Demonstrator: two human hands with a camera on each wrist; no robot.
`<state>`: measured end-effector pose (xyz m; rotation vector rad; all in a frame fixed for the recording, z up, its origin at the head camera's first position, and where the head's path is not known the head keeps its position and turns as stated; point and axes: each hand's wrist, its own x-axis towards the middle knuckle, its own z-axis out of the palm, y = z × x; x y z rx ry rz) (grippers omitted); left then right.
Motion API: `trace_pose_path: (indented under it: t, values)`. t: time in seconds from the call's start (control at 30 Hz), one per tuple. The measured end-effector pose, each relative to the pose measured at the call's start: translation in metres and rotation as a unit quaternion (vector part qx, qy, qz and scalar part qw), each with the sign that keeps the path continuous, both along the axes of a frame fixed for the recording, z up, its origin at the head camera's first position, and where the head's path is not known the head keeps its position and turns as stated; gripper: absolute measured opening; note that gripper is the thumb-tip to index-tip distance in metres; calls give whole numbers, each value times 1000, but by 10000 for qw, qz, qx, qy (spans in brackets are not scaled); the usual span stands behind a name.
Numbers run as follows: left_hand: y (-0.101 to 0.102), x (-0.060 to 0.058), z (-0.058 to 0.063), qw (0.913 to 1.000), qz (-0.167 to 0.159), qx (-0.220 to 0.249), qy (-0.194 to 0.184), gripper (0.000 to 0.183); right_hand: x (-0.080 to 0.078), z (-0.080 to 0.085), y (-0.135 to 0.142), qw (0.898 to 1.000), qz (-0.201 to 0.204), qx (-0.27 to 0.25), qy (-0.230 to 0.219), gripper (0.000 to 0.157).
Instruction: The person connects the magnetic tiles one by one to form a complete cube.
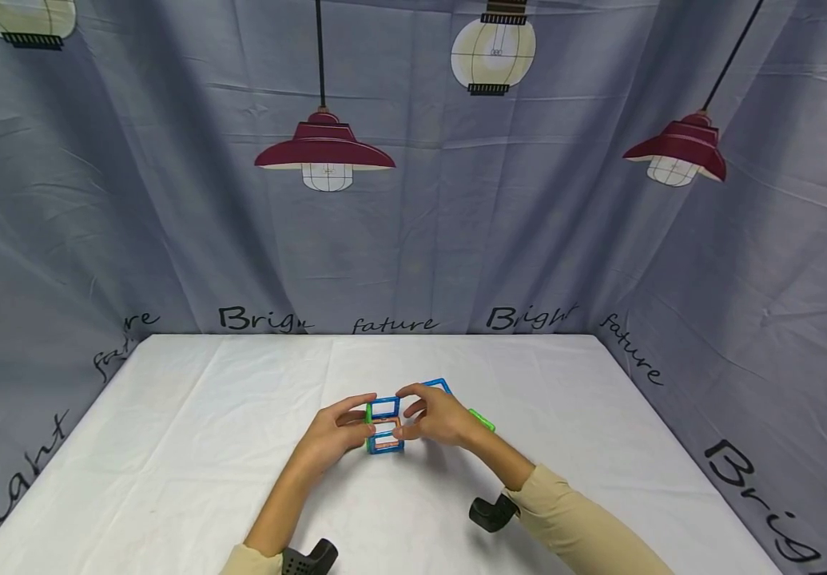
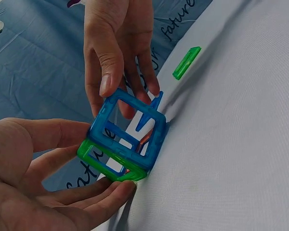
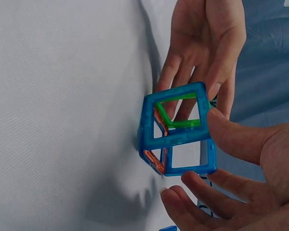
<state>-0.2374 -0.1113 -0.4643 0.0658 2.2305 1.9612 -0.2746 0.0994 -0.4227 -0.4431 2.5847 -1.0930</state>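
Observation:
Several square magnetic tiles stand joined as an open-framed cube between the two hands, just over the white table. Blue, green and orange frames make up its sides. My left hand holds the cube from the left, its fingers and thumb around the green tile. From the right, my right hand pinches the blue tiles, thumb on the near face's edge and fingers at the other side. Parts of the cube's far sides are hidden.
Beyond the right hand, a blue tile lies on the white cloth. A green tile rests just right of that hand, partly covered by the wrist. A grey printed curtain borders the table at the back and sides.

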Motion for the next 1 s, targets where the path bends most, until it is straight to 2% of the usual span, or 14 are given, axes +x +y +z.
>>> trace_pose_path:
  t: [0.37, 0.77, 1.0]
  values:
    - [0, 1, 2, 10000, -40, 47, -58, 52, 3, 2, 3, 9994, 51, -236, -228, 63]
    - [-3, 0, 0, 9996, -206, 169, -14, 56, 2, -1, 4, 9995, 98, -256, -171, 63]
    - [-6, -1, -3, 9997, -174, 166, 7, 57, 1, -1, 3, 9997, 62, -215, -99, 63]
